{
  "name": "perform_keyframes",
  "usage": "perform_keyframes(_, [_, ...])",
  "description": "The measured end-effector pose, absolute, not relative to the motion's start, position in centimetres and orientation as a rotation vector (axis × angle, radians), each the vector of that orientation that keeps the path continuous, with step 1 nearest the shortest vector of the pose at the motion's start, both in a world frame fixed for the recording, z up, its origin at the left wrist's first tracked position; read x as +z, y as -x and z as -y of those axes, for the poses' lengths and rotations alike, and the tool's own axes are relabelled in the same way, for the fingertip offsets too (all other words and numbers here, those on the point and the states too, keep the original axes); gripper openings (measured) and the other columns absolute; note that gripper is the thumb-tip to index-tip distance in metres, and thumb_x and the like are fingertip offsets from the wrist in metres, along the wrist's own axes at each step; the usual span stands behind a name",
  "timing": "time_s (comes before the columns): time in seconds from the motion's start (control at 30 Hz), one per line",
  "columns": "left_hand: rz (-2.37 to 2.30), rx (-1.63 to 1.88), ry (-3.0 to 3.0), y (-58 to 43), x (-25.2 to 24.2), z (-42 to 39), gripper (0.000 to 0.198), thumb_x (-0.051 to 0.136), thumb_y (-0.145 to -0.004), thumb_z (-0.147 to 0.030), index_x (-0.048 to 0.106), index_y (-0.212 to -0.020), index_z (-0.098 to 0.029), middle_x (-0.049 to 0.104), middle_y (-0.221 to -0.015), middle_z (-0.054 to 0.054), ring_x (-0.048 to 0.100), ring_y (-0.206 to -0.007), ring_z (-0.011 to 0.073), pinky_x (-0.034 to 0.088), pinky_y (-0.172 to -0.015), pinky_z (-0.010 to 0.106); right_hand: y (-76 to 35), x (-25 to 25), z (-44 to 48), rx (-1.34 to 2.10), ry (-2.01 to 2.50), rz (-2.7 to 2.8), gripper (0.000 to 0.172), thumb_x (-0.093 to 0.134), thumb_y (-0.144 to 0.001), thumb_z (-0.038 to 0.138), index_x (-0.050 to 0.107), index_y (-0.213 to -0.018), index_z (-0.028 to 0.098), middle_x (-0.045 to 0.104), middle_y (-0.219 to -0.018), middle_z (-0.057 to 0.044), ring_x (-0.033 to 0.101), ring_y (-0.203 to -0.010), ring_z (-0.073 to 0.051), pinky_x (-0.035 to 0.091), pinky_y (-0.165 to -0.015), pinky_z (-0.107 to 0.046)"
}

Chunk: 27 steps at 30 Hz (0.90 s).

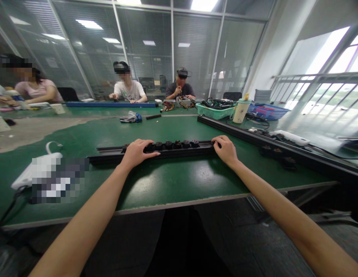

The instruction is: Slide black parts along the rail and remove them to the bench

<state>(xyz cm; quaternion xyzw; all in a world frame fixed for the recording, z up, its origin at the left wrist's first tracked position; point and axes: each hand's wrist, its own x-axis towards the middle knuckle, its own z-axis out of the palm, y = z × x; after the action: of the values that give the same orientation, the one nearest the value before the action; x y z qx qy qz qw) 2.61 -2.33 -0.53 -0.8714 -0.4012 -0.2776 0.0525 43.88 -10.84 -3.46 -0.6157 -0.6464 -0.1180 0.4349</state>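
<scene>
A long black rail (179, 153) lies crosswise on the green table in front of me. Several small black round pieces (168, 145) sit in a row in its channel. My left hand (136, 153) grips the rail left of its middle, thumb along the near side and fingers over the top. At the right end, my right hand (226, 151) is closed, its thumb and fingers pinching the rail's tip; whether a small piece is also between them cannot be made out. The rail's left end sticks out past my left hand.
A white power strip (42, 169) with a cable lies at left. A longer black rail (271, 148) runs along the right side. Farther back are grey gloves (131, 117), a green basket (215, 110), a cream bottle (241, 110) and a blue basket (268, 111). Several people sit across.
</scene>
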Motion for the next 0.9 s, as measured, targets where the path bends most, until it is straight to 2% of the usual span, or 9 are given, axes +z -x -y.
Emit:
perform_keyframes(0.33, [1.218,-0.842,2.649,-2.6,-0.6,2.3,0.070,0.057,-0.084,-0.081,0.071,-0.121,-0.023,0.073,-0.121,0.013,0.063,-0.114,0.0332,0.048,-0.102,0.045,-44.0,-3.4,10.9,-0.292,1.549,1.599,0.027,0.049,-0.092,0.023,0.075,-0.096,0.024,0.069,-0.110,-0.010,0.066,-0.101,-0.027,0.055,-0.089,-0.042])
perform_keyframes(0.57, [1.241,-0.840,2.650,-2.7,-0.5,2.3,0.070,0.057,-0.083,-0.081,0.071,-0.120,-0.024,0.073,-0.120,0.012,0.063,-0.114,0.0334,0.049,-0.102,0.045,-44.3,-3.4,10.6,-0.270,1.534,1.623,0.023,0.053,-0.091,0.025,0.075,-0.097,0.024,0.066,-0.108,-0.011,0.064,-0.103,-0.028,0.054,-0.093,-0.044])
perform_keyframes(0.9, [1.235,-0.842,2.645,-2.7,-0.5,2.4,0.070,0.057,-0.083,-0.081,0.071,-0.120,-0.023,0.074,-0.117,0.013,0.063,-0.112,0.0334,0.049,-0.099,0.044,-45.0,-3.9,10.0,-0.266,1.509,1.599,0.027,0.049,-0.093,0.024,0.075,-0.097,0.023,0.064,-0.106,-0.013,0.062,-0.105,-0.029,0.051,-0.099,-0.046])
